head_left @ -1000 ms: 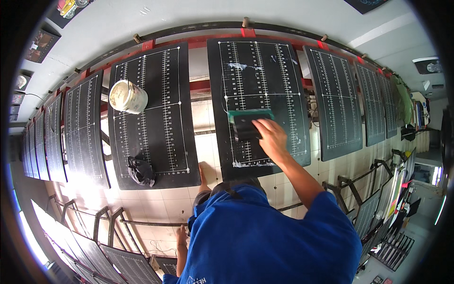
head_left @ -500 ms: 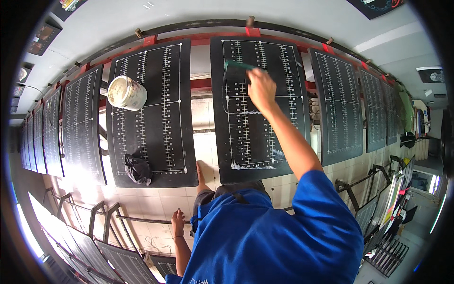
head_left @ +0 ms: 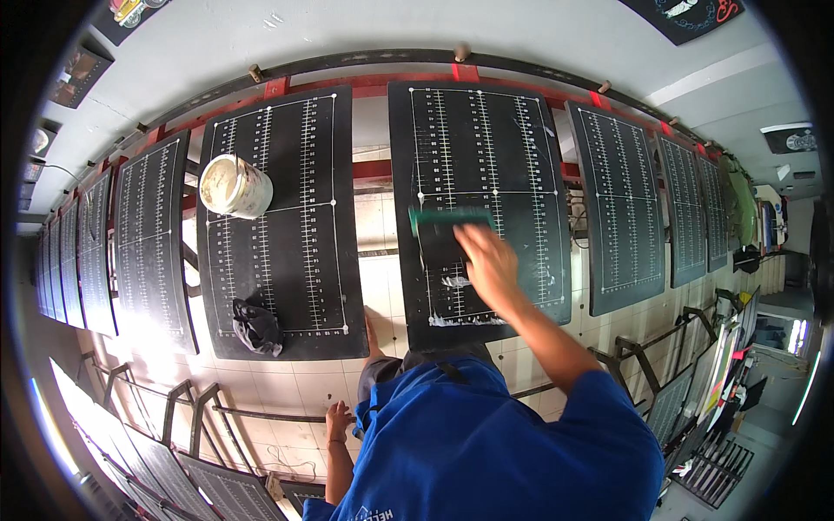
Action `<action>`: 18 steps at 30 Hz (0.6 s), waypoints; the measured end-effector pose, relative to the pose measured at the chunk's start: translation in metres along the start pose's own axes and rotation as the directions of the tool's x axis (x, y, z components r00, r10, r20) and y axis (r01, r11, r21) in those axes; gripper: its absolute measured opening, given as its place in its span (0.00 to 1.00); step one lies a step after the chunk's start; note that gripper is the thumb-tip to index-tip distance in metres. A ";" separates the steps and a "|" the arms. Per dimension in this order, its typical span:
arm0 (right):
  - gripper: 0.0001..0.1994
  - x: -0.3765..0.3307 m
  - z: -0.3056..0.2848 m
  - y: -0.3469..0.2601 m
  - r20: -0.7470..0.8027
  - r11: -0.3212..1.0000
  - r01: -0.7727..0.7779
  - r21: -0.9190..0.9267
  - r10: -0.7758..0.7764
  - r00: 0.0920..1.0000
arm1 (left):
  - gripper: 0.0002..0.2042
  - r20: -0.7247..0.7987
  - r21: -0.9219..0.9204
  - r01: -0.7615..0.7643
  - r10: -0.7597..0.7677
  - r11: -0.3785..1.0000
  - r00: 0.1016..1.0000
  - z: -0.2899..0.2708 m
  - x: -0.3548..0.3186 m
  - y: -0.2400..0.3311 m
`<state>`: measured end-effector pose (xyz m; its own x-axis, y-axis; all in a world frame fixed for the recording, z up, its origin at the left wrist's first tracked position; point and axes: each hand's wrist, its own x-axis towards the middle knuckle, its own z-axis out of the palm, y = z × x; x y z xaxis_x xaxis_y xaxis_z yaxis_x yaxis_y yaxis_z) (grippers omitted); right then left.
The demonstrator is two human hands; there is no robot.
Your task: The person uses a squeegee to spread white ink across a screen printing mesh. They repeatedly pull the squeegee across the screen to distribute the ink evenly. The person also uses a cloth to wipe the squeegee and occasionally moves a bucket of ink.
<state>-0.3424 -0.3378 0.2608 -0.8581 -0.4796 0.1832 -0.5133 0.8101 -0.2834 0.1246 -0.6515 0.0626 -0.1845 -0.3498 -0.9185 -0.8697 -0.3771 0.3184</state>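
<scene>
My right hand [head_left: 489, 260] is closed around a green squeegee [head_left: 432, 215], a flat-edged scraper laid across a black board [head_left: 528, 247]. That board carries white ruler-like scales and frame lines. White smears [head_left: 456, 320] streak its near edge, and a smaller white patch lies a little farther up, left of my wrist. At my left side, well away from the boards, my left hand [head_left: 339, 421] hangs low with loosely bent fingers and nothing visible in it. The squeegee's grip is partly hidden by my right fingers.
On the board to the left stand a white bucket [head_left: 248, 193] with a stained rim and a crumpled dark cloth [head_left: 257, 327]. More marked boards [head_left: 618, 204] line both sides on a red and black rack [head_left: 373, 168]. Metal frames [head_left: 269, 417] stand behind me.
My right hand has drawn the squeegee from the board's far part toward me, to below its middle line. The view has shifted slightly; my left hand stays low at my side.
</scene>
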 end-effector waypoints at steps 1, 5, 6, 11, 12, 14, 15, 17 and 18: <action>0.30 0.041 0.011 0.007 -0.057 1.000 0.014 -0.005 -0.014 0.998 | 0.19 -0.016 -0.021 -0.032 0.032 0.999 0.999 -0.001 -0.004 0.007; 0.18 0.184 0.047 0.064 -0.316 0.991 0.069 -0.118 -0.104 0.943 | 0.20 -0.084 -0.023 -0.134 0.131 0.991 0.988 -0.005 -0.018 0.042; 0.15 0.210 0.050 0.079 -0.337 0.987 0.049 -0.150 -0.098 0.936 | 0.20 -0.085 -0.016 -0.147 0.145 0.989 0.986 -0.008 -0.019 0.044; 0.17 0.225 0.045 0.094 -0.226 0.993 0.011 -0.119 -0.037 0.973 | 0.20 -0.046 0.007 -0.054 0.054 0.999 0.997 -0.009 -0.021 0.024; 0.20 0.199 0.043 0.086 -0.202 0.989 0.044 -0.138 -0.071 0.977 | 0.20 -0.038 0.045 -0.018 0.020 0.999 0.999 -0.008 -0.022 0.018; 0.26 0.132 0.028 0.075 -0.179 0.993 0.089 -0.083 -0.103 0.978 | 0.20 -0.023 0.097 0.026 -0.024 0.995 0.999 -0.007 -0.017 0.015; 0.29 0.095 0.014 0.067 -0.116 0.997 0.037 -0.063 -0.044 0.992 | 0.20 -0.007 0.055 0.025 -0.024 0.998 1.000 -0.009 -0.014 0.013; 0.30 0.026 -0.017 0.073 -0.101 0.996 -0.085 -0.009 0.083 0.991 | 0.21 0.032 -0.017 0.027 -0.026 1.000 0.999 -0.012 -0.005 0.011; 0.31 -0.008 -0.031 0.077 -0.124 0.987 -0.156 -0.026 0.152 0.981 | 0.21 0.018 0.008 0.024 -0.024 1.000 1.000 -0.011 0.000 0.011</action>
<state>-0.3747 -0.2612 0.2664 -0.9178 -0.3059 0.2532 -0.3728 0.8834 -0.2840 0.1201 -0.6651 0.0682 -0.1717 -0.3251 -0.9300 -0.8776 -0.3784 0.2943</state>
